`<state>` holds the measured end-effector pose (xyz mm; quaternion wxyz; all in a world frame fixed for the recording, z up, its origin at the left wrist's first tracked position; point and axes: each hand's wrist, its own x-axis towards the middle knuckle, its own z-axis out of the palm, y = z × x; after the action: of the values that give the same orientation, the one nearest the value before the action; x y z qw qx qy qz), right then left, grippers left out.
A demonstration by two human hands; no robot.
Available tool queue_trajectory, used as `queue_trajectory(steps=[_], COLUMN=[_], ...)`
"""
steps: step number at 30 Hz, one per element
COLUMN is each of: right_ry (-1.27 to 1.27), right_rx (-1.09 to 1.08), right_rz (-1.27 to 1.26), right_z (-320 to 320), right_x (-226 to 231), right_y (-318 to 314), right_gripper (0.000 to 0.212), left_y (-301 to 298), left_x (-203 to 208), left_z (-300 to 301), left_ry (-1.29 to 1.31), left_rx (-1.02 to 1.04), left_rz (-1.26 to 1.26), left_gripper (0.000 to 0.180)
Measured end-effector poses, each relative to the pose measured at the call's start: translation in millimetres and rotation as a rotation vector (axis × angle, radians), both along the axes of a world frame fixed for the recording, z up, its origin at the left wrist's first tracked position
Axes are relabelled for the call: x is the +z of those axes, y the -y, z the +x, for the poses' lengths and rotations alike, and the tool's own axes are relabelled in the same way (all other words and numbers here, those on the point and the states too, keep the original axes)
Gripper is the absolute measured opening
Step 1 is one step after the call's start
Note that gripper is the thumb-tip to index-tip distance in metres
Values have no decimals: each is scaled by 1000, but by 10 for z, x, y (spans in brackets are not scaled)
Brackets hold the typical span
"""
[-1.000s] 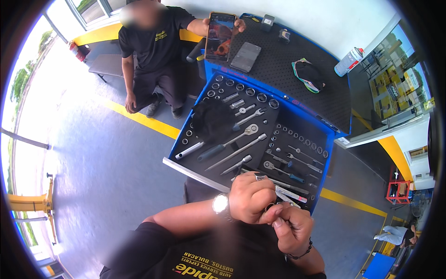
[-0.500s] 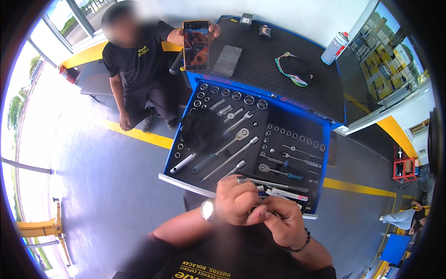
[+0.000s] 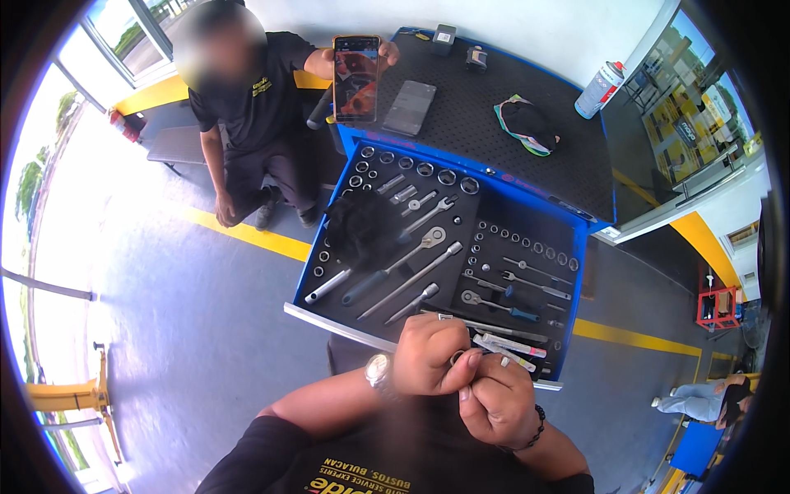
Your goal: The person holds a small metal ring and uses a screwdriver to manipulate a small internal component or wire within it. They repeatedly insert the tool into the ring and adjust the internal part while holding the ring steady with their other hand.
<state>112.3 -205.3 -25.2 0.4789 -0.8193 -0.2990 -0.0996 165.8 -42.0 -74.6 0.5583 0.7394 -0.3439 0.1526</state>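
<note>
My left hand (image 3: 432, 354) and my right hand (image 3: 495, 401) meet over the front edge of an open blue tool drawer (image 3: 333, 319). Both are closed, fingertips pressed together. A small dark curved edge shows at the left thumb and forefinger; what it belongs to is hidden. Just beyond my knuckles lie white pen-like sticks (image 3: 512, 346) and a long metal bar (image 3: 502, 328). Farther in, the drawer's dark foam holds a large ratchet (image 3: 431, 239), a smaller blue-handled ratchet (image 3: 473, 298), an extension bar (image 3: 411, 280) and rows of sockets (image 3: 447, 177).
A black soft bundle (image 3: 360, 230) covers the drawer's left part. On the cabinet top (image 3: 469, 103) stand a spray can (image 3: 600, 90), a cloth cap-like item (image 3: 527, 125) and a dark flat tablet-like item (image 3: 410, 107). At left, a seated person holds up a phone (image 3: 355, 81).
Both hands have moved slightly right, still together. My right hand has turned, and its finger ring now shows. The whole view has shifted a little.
</note>
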Motion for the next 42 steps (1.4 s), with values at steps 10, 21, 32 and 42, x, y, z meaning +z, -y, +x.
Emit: queue_trajectory(steps=[10, 21, 32, 42], right_ry=[-802, 90, 45, -46], right_rx=[24, -81, -88, -156], right_rz=[628, -47, 156, 102], right_z=[0, -52, -60, -124], right_x=[-264, -60, -259, -114], right_y=[-1, -81, -6, 42], right_gripper=[19, 7, 8, 8], left_y=[-108, 0, 74, 80], left_x=[-37, 10, 61, 15], left_z=[89, -55, -88, -56], left_ry=[216, -66, -213, -70], left_rx=[109, 65, 51, -19], left_rz=[154, -5, -1, 29], left_gripper=[19, 20, 15, 30])
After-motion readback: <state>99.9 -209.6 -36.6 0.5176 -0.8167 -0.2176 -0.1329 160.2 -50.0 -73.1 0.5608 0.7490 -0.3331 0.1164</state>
